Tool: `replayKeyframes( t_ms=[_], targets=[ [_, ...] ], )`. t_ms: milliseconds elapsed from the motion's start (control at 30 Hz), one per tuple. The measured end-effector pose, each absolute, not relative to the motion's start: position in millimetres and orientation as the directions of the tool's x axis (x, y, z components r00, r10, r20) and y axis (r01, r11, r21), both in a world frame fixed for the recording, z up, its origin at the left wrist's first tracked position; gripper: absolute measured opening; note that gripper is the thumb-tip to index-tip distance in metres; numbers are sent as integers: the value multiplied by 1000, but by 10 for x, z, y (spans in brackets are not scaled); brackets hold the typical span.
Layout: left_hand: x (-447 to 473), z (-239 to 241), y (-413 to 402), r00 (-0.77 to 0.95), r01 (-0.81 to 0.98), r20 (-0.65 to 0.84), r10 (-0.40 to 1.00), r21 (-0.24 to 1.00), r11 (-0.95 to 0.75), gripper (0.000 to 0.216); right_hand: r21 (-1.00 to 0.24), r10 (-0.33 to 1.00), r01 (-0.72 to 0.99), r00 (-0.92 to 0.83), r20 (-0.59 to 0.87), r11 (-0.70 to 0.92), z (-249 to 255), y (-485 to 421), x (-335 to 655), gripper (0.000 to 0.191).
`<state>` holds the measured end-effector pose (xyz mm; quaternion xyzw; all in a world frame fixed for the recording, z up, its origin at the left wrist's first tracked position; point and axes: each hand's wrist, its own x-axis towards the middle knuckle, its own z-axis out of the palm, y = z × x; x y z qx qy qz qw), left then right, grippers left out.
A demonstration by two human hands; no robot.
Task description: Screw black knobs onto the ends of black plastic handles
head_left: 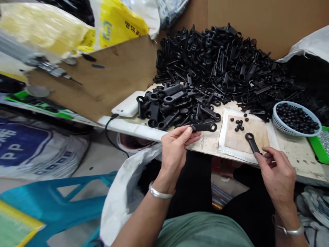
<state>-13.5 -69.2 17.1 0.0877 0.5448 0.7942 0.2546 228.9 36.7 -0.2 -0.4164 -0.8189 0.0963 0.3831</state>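
My left hand (pixel 173 151) pinches one end of a black plastic link (pixel 205 127) with a ring-shaped eye at its far end, beside a small heap of similar links (pixel 172 103). Between the thumb and fingers of my right hand (pixel 279 171) is another black ring-ended link (pixel 252 142), its eye pointing away from me over a stained white cloth pad (pixel 246 132). Several small black balls (pixel 239 122) lie on that pad. Farther right, a light-blue basket (pixel 279 121) holds many more of the balls.
A large pile of black plastic parts (pixel 218 61) covers the back of the table against cardboard (pixel 257 24). A white power bank (pixel 128 104) with a cable lies at the left edge. Below it hangs an open white sack (pixel 115 202). A green tray (pixel 318 151) sits far right.
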Motion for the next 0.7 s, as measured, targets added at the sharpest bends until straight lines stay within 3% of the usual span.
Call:
replayKeyframes(
  t_ms=[100,167,300,467,567,700],
  targets=[
    [-86,227,-767,-787,-455,-254,562,854,-251,34,-748,845,418,-393,362,515,33,273,2162,29],
    [-43,251,-803,-719,-521,-301,627,830,-199,35,-857,860,320,-454,235,403,27,208,2065,34],
    [77,253,-808,-534,-587,-351,769,809,-38,37,-907,814,260,-565,135,331,-25,98,1948,44],
    [255,165,-739,-430,-605,-333,839,796,6,35,-923,794,276,-606,49,268,-53,59,2006,38],
    [314,89,-729,-431,-468,-187,883,883,-42,36,-923,813,289,-581,42,254,8,135,2082,34],
    [332,1,-742,-367,21,156,917,987,-160,36,-921,791,296,-611,20,252,108,280,2127,34]
  ],
)
